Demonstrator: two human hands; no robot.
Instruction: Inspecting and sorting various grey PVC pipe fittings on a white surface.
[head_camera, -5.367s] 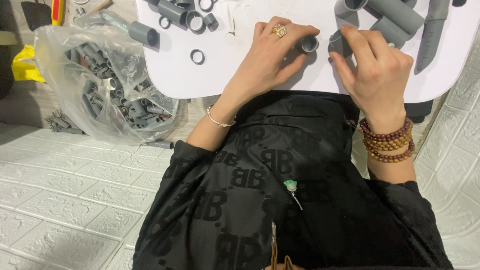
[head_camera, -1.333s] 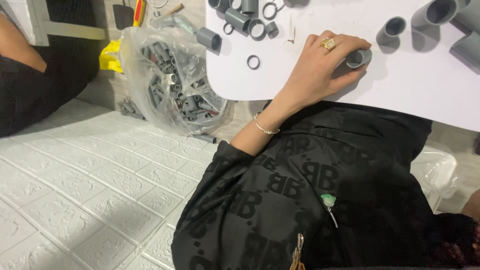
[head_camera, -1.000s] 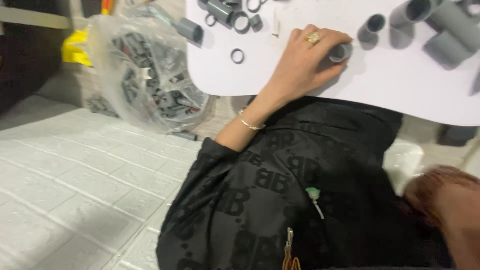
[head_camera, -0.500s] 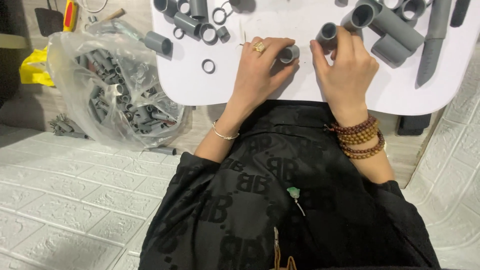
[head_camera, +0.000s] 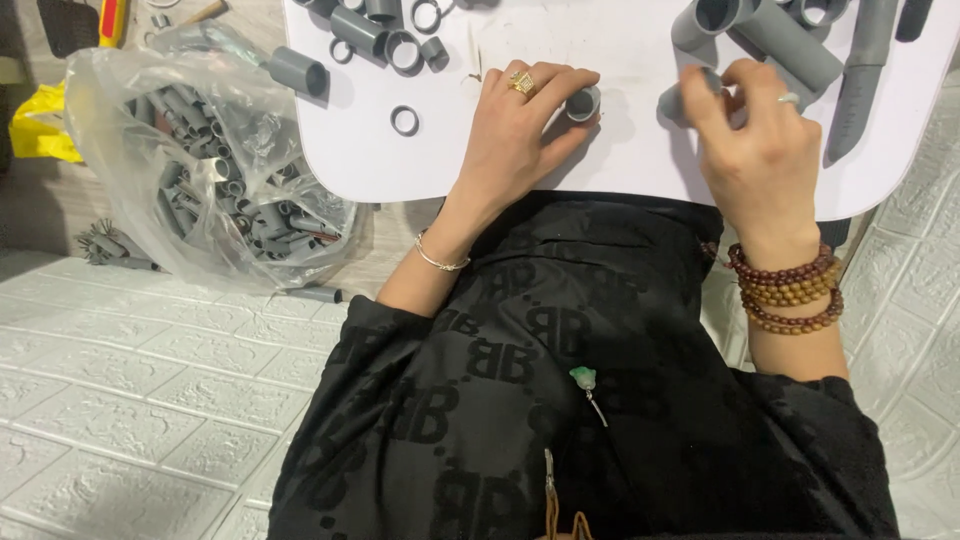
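Note:
My left hand (head_camera: 520, 125), with a gold ring, rests on the white table (head_camera: 600, 165) and pinches a short grey pipe sleeve (head_camera: 583, 103) between thumb and fingers. To its right, my right hand (head_camera: 758, 140), with bead bracelets at the wrist, closes its fingertips on another short grey pipe piece (head_camera: 678, 100). The two pieces lie a hand's width apart on the tabletop.
Longer grey pipes (head_camera: 790, 40) lie at the table's far right. Grey fittings and rings (head_camera: 390, 45) sit at the far left, one ring (head_camera: 405, 121) lying alone. A clear plastic bag of grey pipe parts (head_camera: 215, 190) rests on the floor to the left.
My right hand, out of view a second ago, has come onto the table and taken hold of a grey pipe piece. My left hand has kept its sleeve.

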